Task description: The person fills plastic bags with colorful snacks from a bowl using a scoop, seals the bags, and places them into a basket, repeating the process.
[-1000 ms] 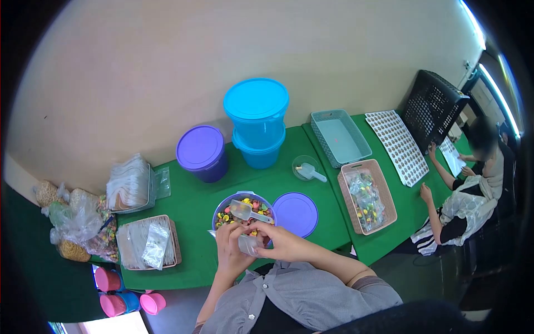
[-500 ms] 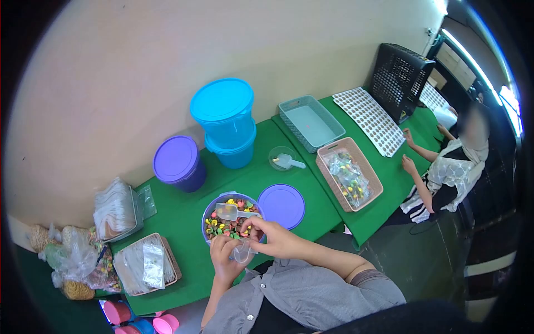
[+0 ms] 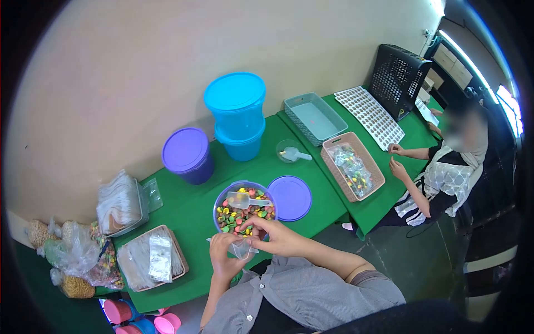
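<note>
My left hand (image 3: 223, 255) and my right hand (image 3: 273, 236) both pinch a small clear plastic bag (image 3: 242, 249) between them, close in front of my body. Right beyond my fingers stands a purple tub (image 3: 217, 207), filled with colourful, shell-like snack pieces (image 3: 233, 219) in yellow, green, red and brown. On top of the pieces rests a clear scoop (image 3: 247, 201). Beside the tub lies its round purple lid (image 3: 290, 199), flat on the green cloth.
Behind are a lidded purple bucket (image 3: 188, 157) and stacked blue buckets (image 3: 236, 111). At left sit baskets of plastic bags (image 3: 161, 259). A pink basket (image 3: 369, 184) holds filled packets, near a teal basket (image 3: 316, 117) and a sticker sheet (image 3: 369, 116). Another person (image 3: 445, 172) works at right.
The view has shifted slightly, so the table things sit a little further right. My hands stay together on the plastic bag, which looks more spread. The other person's hands have moved closer together.
</note>
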